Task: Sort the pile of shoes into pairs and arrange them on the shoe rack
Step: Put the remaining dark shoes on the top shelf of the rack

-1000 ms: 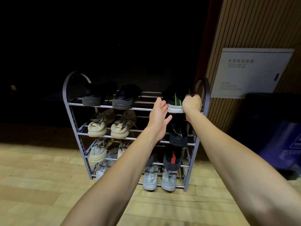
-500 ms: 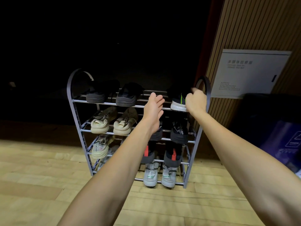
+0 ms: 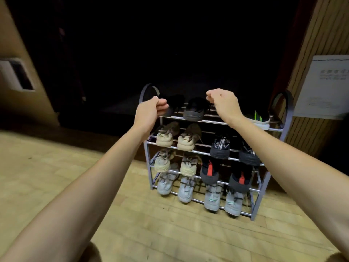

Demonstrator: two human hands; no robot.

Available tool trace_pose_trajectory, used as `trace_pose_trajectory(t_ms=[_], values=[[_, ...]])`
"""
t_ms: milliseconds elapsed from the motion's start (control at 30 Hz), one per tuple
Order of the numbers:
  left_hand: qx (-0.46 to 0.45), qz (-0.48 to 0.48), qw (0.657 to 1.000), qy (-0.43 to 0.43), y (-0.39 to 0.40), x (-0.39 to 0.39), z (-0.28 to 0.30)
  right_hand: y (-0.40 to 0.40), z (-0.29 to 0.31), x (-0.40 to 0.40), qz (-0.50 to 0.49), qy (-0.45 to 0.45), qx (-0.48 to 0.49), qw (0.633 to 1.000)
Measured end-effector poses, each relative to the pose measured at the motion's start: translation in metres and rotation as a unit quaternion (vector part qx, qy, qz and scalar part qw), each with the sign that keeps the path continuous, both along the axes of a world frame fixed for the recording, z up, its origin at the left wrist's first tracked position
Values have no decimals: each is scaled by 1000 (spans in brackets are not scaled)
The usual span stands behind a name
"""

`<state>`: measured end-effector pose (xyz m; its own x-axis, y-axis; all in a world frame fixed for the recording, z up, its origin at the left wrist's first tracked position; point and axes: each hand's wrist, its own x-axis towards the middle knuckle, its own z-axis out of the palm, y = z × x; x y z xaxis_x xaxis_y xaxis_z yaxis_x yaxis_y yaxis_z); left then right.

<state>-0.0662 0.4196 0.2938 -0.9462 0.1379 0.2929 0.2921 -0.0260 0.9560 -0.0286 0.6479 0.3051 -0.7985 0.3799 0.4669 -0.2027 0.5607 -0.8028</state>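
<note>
The grey metal shoe rack (image 3: 264, 184) stands on the wood floor with four shelves of shoes. On the top shelf sit a dark clog (image 3: 194, 110) and, at the right end, a black sneaker with green stripes and a white sole (image 3: 259, 120). Beige sneakers (image 3: 187, 138) and black sneakers (image 3: 220, 146) fill the second shelf. Black-and-red shoes (image 3: 209, 171) sit on the third, pale grey sneakers (image 3: 186, 190) on the bottom. My left hand (image 3: 151, 110) and right hand (image 3: 222, 104) hover in front of the top shelf, fingers loosely curled, holding nothing.
A slatted wood wall with a white panel (image 3: 324, 87) rises right of the rack. Behind the rack everything is dark. A tan wall with a vent (image 3: 17, 74) is at the left. Light wood floor (image 3: 56, 176) spreads in front.
My right hand has let go of the green-striped sneaker, which now rests on the top shelf. Both hands have drawn back and left, and my view has swung left.
</note>
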Motion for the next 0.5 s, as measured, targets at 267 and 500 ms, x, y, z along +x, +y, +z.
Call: trace_pose_trajectory(t_ms=[267,500], values=[[-12,136,990,-37,-192,43,-30,-163,-12,-10,236,-47,-91,966],[-1,192,980,-47,-299,95,-97,-285,-86,12,384,-134,-22,913]])
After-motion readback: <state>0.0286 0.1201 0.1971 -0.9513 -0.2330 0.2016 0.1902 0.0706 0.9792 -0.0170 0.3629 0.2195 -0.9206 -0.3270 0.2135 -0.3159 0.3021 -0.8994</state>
